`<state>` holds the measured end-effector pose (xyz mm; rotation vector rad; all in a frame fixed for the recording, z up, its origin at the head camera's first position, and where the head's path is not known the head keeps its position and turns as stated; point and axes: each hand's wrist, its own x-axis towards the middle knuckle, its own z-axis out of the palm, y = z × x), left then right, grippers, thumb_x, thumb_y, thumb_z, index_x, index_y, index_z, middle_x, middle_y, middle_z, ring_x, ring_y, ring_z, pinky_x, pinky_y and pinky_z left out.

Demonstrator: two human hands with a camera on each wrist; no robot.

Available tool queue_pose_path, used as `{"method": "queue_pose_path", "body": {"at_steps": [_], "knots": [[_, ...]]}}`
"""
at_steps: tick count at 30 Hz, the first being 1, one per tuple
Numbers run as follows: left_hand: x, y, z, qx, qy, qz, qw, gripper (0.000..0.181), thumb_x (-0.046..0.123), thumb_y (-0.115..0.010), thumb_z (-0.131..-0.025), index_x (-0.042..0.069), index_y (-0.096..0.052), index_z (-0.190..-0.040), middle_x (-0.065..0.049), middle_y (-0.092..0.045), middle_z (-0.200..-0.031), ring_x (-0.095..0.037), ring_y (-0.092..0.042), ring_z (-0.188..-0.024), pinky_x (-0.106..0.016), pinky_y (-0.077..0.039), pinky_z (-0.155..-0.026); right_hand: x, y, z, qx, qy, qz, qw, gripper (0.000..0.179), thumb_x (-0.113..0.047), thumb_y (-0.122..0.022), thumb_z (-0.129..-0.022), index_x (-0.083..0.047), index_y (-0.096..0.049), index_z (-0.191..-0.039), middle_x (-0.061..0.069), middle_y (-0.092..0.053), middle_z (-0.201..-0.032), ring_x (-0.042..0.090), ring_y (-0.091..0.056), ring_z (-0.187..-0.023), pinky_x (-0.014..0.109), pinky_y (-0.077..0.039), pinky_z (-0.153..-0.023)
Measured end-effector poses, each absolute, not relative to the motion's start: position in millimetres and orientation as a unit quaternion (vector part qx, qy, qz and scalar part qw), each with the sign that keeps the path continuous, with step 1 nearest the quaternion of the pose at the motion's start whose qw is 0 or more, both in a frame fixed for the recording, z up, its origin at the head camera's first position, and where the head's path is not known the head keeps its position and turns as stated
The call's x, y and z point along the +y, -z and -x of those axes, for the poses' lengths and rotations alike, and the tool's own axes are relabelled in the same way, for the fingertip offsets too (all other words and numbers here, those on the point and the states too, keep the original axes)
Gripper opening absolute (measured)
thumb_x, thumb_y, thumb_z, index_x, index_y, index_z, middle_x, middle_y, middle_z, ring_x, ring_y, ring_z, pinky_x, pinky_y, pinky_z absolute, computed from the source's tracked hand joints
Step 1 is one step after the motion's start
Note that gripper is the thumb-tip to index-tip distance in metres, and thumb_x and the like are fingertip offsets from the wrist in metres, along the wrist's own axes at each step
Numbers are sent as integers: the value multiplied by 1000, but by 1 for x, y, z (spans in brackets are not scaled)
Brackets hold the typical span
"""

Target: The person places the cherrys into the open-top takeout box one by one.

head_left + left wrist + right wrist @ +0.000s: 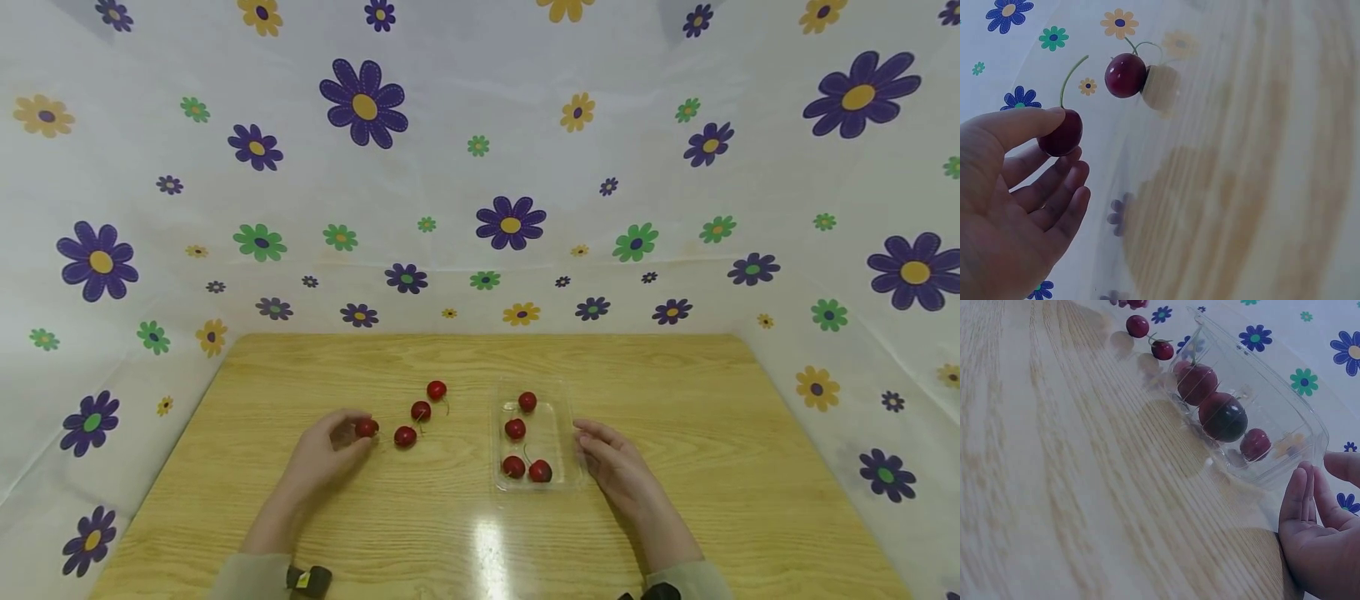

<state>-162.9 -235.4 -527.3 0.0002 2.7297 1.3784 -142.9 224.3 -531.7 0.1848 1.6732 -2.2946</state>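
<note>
In the head view, my left hand [322, 458] is at the left of the table, pinching a dark red cherry [367, 427] between thumb and fingers. The left wrist view shows that cherry [1063, 134] with its green stem pointing up. Three more cherries [421, 411] lie in a slanting row just right of this hand. A clear plastic container [557, 388] stands right of them, with several cherries [515, 429] inside, mostly along its left side. My right hand [622, 471] is at the container's right side, its fairly straight fingertips touching the wall.
The wood-grain table [360, 533] carries everything. A white flower-printed sheet [442, 175] rises behind the table and along both sides. Light glares off the tabletop below the container.
</note>
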Motion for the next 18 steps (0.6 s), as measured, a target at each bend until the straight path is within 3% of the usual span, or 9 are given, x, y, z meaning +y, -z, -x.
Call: {"method": "queue_pose_path", "body": {"at_steps": [5,18], "knots": [[-228,524,165,891,-453,-12,23,42,18,-78,-96,13,-67,-136,-10,-71,-126,-32,-67,-119,-55,-54,-109,224,531,143,582,797,-74,146,30,-1,-52,-108,-23,-71,-116,-9,-68,-107,4,-65,-100,17,-56,-92],[-207,525,174,884,-463,-63,-9,37,10,-81,-93,10,-71,-129,-10,-74,-122,-29,-69,-112,-48,-57,-104,224,531,144,588,793,-71,144,29,0,-52,-108,-22,-70,-117,-9,-69,-107,4,-65,-99,17,-56,-91]]}}
